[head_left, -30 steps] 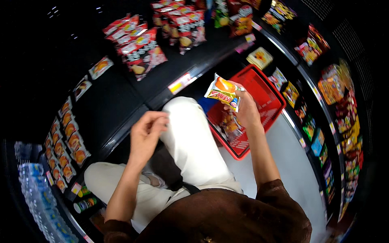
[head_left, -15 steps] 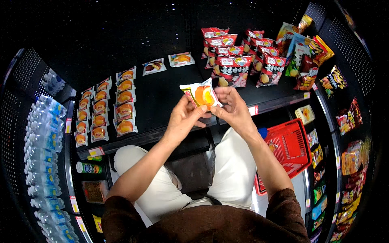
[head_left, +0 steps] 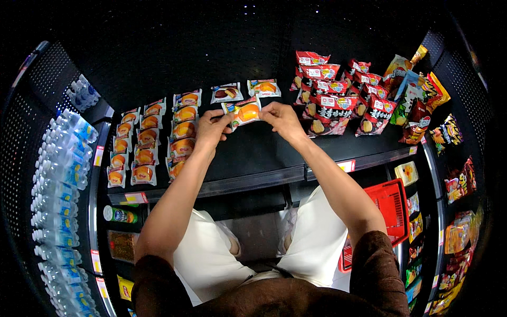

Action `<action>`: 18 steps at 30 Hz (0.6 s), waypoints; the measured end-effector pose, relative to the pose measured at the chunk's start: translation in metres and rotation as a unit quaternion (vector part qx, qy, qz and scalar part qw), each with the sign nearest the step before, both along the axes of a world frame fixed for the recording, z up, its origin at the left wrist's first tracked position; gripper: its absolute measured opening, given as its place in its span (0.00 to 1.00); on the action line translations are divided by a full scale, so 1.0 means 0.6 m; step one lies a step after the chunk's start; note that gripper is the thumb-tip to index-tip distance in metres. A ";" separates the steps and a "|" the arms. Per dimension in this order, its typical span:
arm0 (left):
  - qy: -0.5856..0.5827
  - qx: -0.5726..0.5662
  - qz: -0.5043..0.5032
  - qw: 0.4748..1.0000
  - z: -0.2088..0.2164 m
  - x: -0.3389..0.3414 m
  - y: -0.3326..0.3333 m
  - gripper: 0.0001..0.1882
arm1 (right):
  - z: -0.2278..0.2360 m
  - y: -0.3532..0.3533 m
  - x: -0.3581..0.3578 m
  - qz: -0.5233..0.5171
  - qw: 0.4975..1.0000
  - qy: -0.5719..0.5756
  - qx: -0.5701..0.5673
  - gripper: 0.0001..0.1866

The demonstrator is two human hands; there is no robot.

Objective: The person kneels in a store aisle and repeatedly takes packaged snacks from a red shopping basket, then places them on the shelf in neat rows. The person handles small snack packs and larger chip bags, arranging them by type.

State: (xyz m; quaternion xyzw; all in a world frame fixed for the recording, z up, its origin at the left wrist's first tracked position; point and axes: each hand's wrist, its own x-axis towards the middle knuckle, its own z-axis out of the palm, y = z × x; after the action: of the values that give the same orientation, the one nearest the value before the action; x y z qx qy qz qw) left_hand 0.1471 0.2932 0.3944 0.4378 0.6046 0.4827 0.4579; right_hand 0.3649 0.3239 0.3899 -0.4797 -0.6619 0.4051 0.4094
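Observation:
Between my two hands is a small white-wrapped snack cake [head_left: 246,113] with a round orange cake pictured on it. My left hand [head_left: 212,128] pinches its left end, and my right hand [head_left: 281,120] grips the right end by thumb and fingers. It is held slightly tilted over the black shelf [head_left: 253,158]. Just behind it lie a dark brown pictured snack cake [head_left: 226,93] and another orange one [head_left: 263,88]. To the left, similar packs form three columns, the closest column [head_left: 185,130] being beside my left hand and partly covered by my forearm.
Red snack bags [head_left: 331,113] stand in rows on the shelf's right, with mixed bags [head_left: 414,100] beyond. Water bottles [head_left: 63,174] line the left side. A red basket [head_left: 390,208] sits by my right arm. A green can [head_left: 120,214] lies on the lower shelf.
Both hands have moved forward and slightly left, carrying the snack cake from near the shelf's front edge toward the packs at the back. The view has shifted a little too.

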 end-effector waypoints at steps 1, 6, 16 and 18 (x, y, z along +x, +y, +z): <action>-0.003 0.007 0.017 1.000 -0.007 -0.005 0.009 0.27 | -0.011 0.014 -0.009 0.000 1.000 -0.010 -0.007 0.11; -0.021 0.023 0.096 0.995 -0.050 -0.010 0.038 0.21 | -0.052 0.063 -0.062 -0.028 0.997 0.025 -0.067 0.09; 0.168 0.072 0.085 0.979 -0.137 -0.058 0.127 0.14 | -0.093 0.117 -0.117 -0.030 0.988 0.094 -0.115 0.18; 0.185 0.081 0.087 0.975 -0.141 -0.057 0.135 0.15 | -0.090 0.118 -0.119 -0.035 0.991 0.083 -0.095 0.18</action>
State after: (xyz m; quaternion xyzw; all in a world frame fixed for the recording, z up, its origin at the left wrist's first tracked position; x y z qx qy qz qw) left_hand 0.1129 0.3744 0.3095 0.5009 0.6739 0.4784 0.2572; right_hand 0.2936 0.3947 0.3361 -0.5038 -0.5667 0.4904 0.4296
